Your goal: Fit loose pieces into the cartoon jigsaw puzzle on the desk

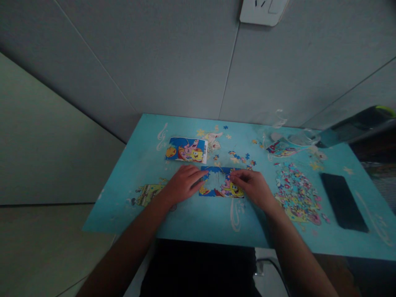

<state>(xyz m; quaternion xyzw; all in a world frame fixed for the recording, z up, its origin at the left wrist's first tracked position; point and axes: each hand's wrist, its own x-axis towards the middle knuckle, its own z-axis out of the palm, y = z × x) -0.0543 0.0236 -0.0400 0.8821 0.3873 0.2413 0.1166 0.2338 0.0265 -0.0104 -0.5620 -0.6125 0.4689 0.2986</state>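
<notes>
A partly built cartoon jigsaw (220, 187) with a blue border lies on the turquoise table (192, 218) in front of me. My left hand (183, 183) rests flat at its left edge, fingers stretched onto the border. My right hand (253, 186) is at its right edge, fingers curled and pinched over the pieces; whether they hold a piece is hidden. A heap of loose puzzle pieces (295, 192) lies to the right. Several stray pieces (239, 156) sit just beyond the jigsaw.
A printed reference picture (186, 149) lies behind the jigsaw on the left. A black phone (342, 201) lies at the right. A clear plastic bag (283, 142) sits at the back right by the grey wall. A wall socket (262, 10) is above.
</notes>
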